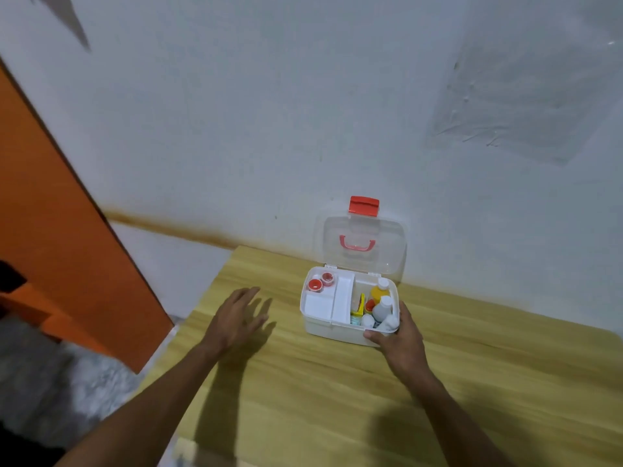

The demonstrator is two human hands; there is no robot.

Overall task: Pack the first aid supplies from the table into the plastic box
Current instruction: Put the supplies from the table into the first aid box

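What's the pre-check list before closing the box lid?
1. Lid fully open, leaning back: ok.
2. Table free of leftover supplies: ok in view.
3. Tray seated at the box's left: ok.
4. Bottles below rim height: cannot tell.
5. Right hand steadying the box's near right corner: ok.
6. Left hand empty, open, off the box: ok.

One box (337, 332), two tape rolls (315, 284), three bottles (382, 310) (white-capped)
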